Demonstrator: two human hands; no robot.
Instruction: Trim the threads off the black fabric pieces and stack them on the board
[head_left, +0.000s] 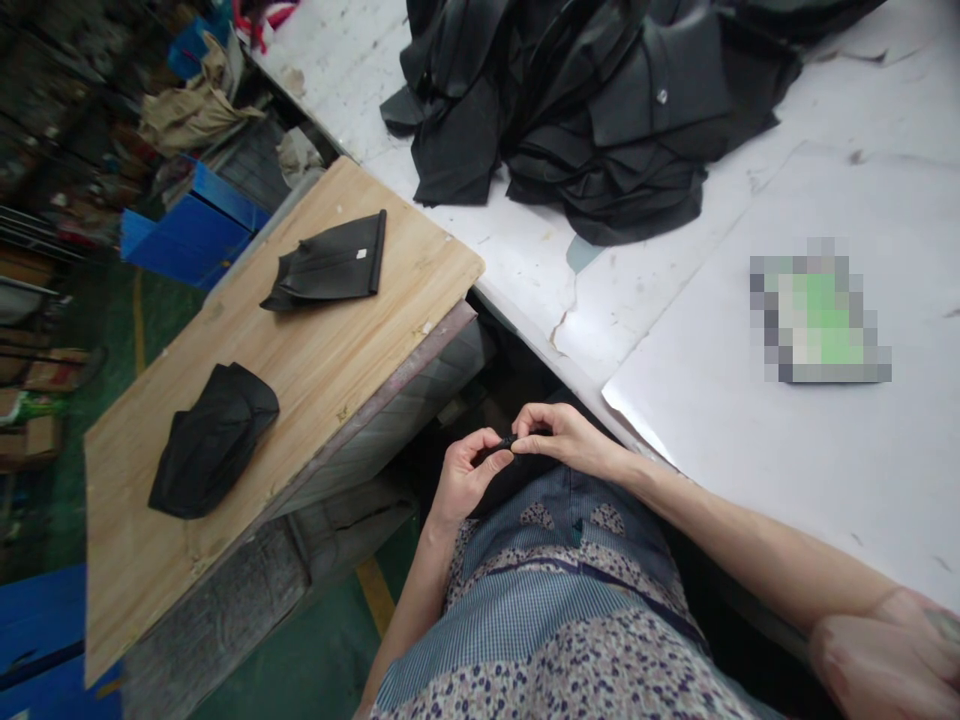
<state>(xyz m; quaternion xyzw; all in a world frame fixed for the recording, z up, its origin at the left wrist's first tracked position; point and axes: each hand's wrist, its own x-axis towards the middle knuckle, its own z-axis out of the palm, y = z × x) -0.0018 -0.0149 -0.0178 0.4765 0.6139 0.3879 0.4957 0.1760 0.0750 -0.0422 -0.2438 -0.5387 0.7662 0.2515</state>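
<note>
The left hand [463, 480] and the right hand [559, 440] are meeting in front of the lap, below the near edge of the white tabletop [517, 270]; the fingers of each are closing, thumb against forefinger, with barely any gap, and are pinching a small black piece [507, 441] between them. The tips are almost touching, seemingly because so little of it is showing and a fine grip is giving both thumbs control; whether it is joining the dark material behind it, I cannot tell.

On the wooden tabletop [315, 380], a flat black pouch-like piece [330, 265] is lying near the end that is meeting the white tabletop; a crumpled black piece [214, 440] is resting apart from it, farther from that end, perhaps so that each is staying separate. A black heap [547, 130] is spreading over the white tabletop beside that same end, likely for easy reach; a pixelated green item [825, 320] is sitting on a white sheet [720, 400], well apart from the heap, perhaps to be out of the way.
</note>
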